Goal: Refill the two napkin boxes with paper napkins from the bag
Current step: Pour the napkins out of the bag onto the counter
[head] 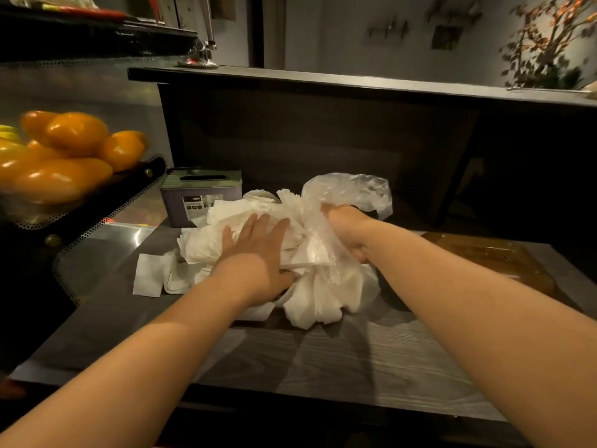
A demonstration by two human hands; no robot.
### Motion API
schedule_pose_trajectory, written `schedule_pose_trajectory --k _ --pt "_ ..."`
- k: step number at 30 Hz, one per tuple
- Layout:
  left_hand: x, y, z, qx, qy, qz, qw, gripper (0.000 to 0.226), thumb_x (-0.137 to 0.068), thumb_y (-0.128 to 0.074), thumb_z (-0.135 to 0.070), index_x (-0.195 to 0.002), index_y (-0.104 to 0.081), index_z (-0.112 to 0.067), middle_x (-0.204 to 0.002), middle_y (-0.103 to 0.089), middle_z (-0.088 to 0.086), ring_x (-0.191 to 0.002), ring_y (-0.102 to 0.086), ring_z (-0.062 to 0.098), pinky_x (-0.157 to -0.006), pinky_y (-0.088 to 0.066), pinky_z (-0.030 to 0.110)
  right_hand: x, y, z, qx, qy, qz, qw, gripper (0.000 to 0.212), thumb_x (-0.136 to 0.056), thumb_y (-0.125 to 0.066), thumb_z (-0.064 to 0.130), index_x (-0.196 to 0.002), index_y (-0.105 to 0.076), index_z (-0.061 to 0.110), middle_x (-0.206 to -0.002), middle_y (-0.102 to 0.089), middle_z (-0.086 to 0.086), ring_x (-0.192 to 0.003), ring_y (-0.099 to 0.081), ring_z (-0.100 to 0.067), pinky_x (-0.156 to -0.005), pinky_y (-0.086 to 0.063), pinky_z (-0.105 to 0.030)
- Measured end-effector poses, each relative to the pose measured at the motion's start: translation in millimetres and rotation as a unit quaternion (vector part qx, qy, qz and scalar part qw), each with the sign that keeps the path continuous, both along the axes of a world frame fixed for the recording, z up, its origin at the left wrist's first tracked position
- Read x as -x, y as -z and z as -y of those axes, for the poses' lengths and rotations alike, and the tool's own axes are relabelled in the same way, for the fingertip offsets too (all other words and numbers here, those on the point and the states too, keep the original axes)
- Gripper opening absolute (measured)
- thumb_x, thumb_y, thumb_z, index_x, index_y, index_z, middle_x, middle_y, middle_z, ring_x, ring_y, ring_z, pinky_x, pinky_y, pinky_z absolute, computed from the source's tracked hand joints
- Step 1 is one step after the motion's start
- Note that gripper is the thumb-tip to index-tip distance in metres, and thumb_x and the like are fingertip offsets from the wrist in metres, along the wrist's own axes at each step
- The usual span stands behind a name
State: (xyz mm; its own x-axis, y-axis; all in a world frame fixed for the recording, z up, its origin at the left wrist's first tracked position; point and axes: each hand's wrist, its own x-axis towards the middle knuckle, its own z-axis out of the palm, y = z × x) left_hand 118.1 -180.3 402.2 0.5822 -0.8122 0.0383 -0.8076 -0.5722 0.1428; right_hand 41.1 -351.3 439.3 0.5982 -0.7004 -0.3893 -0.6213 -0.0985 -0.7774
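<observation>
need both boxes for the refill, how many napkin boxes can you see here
1. A purple napkin box with a slotted lid stands on the counter behind the napkin pile, left of the plastic bag. The second box is not visible; it may be hidden or out of frame.

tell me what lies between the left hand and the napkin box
In the head view, a heap of loose white napkins fills the stretch between the left hand and the napkin box.
</observation>
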Motion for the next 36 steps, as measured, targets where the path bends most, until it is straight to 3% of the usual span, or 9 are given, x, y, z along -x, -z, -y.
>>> schedule_pose_trajectory --k 3,5,8,15,20,25,29,33,36 --pt "32.0 -1.0 -4.7 0.115 0.039 0.092 0.988 0.073 -0.087 -0.053 -0.042 -0.15 -0.022 -0.023 -0.156 -0.021 0.007 -0.148 -0.015 0.026 -0.12 -0.013 0.053 7.1 -17.7 2.4 -0.004 0.006 -0.008 1.0 0.053 -0.099 -0.044 0.056 -0.13 -0.056 0.016 -0.119 -0.067 -0.015 -0.105 -0.067 -0.037 -0.095 -0.056 -0.053" --pt "56.8 5.9 -2.0 0.236 0.112 0.175 0.949 0.045 -0.077 -0.057 -0.028 -0.12 -0.057 -0.015 -0.122 -0.055 0.009 -0.116 -0.053 0.029 -0.1 -0.04 0.046 14.2 -35.9 -1.4 0.044 -0.011 -0.036 0.998 0.054 -0.1 -0.046 0.052 -0.137 -0.052 0.014 -0.126 -0.063 -0.016 -0.11 -0.065 -0.041 -0.096 -0.054 -0.056" --pt "83.9 19.5 9.8 0.203 0.252 0.19 0.927 0.023 -0.08 -0.054 -0.033 -0.095 -0.067 -0.021 -0.093 -0.062 -0.002 -0.088 -0.057 0.02 -0.08 -0.047 0.036 24.6 -66.5 -10.2 0.202 -0.073 -0.031 0.976 0.031 -0.109 -0.041 0.031 -0.132 -0.053 0.014 -0.118 -0.058 -0.013 -0.105 -0.059 -0.03 -0.094 -0.048 -0.043" --pt "78.0 56.5 51.8 0.003 0.21 0.024 0.977 0.06 -0.091 -0.053 -0.057 -0.145 -0.039 -0.034 -0.147 -0.04 0.0 -0.137 -0.031 0.026 -0.115 -0.025 0.046 38.3 -77.7 2.5 0.281 -0.068 -0.005 0.957 0.039 -0.109 -0.041 0.027 -0.138 -0.055 0.006 -0.137 -0.058 -0.019 -0.12 -0.058 -0.038 -0.084 -0.045 -0.038" --pt "78.1 44.0 47.9 0.009 0.204 0.093 0.974 0.06 -0.097 -0.042 -0.058 -0.146 -0.039 -0.024 -0.152 -0.036 0.002 -0.139 -0.031 0.023 -0.114 -0.015 0.035 44.9 -64.9 7.7 0.241 -0.107 -0.06 0.963 0.039 -0.108 -0.04 0.023 -0.147 -0.044 0.023 -0.147 -0.045 -0.011 -0.126 -0.052 -0.042 -0.093 -0.056 -0.056" --pt "82.0 26.2 38.7 0.09 0.224 -0.004 0.97 0.047 -0.097 -0.05 -0.051 -0.134 -0.054 -0.023 -0.138 -0.052 0.002 -0.124 -0.046 0.019 -0.103 -0.031 0.028 47.2 -71.9 11.8 0.15 -0.08 -0.037 0.985 0.031 -0.1 -0.057 0.026 -0.13 -0.057 0.026 -0.125 -0.062 -0.011 -0.103 -0.066 -0.037 -0.07 -0.064 -0.047" --pt "76.1 8.6 32.7 0.151 0.169 -0.142 0.963 0.05 -0.092 -0.052 -0.059 -0.13 -0.056 -0.027 -0.117 -0.054 -0.005 -0.095 -0.056 0.008 -0.088 -0.048 0.026 56.3 -84.0 14.8 0.151 -0.026 0.059 0.986 0.02 -0.105 -0.051 0.026 -0.087 -0.048 0.032 -0.108 -0.06 -0.005 -0.098 -0.065 -0.031 -0.085 -0.059 -0.047" --pt "79.8 -3.7 32.1 0.232 0.153 -0.211 0.937 0.038 -0.087 -0.066 -0.049 -0.121 -0.057 -0.034 -0.111 -0.054 -0.019 -0.102 -0.056 -0.001 -0.086 -0.052 0.023 62.5 -85.3 19.1 0.152 0.046 0.167 0.973 0.008 -0.103 -0.053 0.028 -0.105 -0.056 0.02 -0.118 -0.062 -0.01 -0.095 -0.066 -0.026 -0.076 -0.06 -0.04" --pt "88.4 -10.8 31.6 0.317 0.119 -0.465 0.818 0.064 -0.078 -0.078 -0.043 -0.13 -0.04 -0.035 -0.119 -0.061 -0.014 -0.097 -0.066 0.005 -0.075 -0.058 0.025 68.2 -79.5 20.2 0.15 0.052 0.233 0.959 0.026 -0.1 -0.057 0.027 -0.123 -0.057 0.014 -0.123 -0.061 -0.007 -0.106 -0.064 -0.026 -0.079 -0.058 -0.04"
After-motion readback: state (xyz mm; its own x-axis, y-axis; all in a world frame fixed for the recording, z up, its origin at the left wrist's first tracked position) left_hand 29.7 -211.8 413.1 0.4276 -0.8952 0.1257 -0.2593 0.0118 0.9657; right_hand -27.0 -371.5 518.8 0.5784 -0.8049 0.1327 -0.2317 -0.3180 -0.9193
